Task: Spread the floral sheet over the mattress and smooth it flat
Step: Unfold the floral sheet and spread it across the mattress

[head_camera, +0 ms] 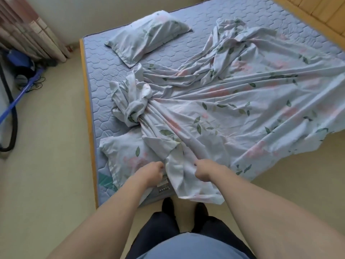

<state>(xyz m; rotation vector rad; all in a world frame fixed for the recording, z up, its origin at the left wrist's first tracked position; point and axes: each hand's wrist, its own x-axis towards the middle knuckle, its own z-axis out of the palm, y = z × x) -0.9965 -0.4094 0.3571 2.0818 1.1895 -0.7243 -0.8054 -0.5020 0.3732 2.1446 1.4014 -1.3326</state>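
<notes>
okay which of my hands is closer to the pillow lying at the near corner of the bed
Left. Your left hand grips the floral sheet right at the edge of the near pillow, seemingly touching it. Your right hand grips the sheet further right, a fold of fabric between it and the pillow.

Mattresses: one mattress (104,75)
Floral sheets: one floral sheet (233,109)
Pillows: two, far pillow (147,34) and near pillow (127,156)
Hands: two, left hand (152,173) and right hand (204,170)
</notes>
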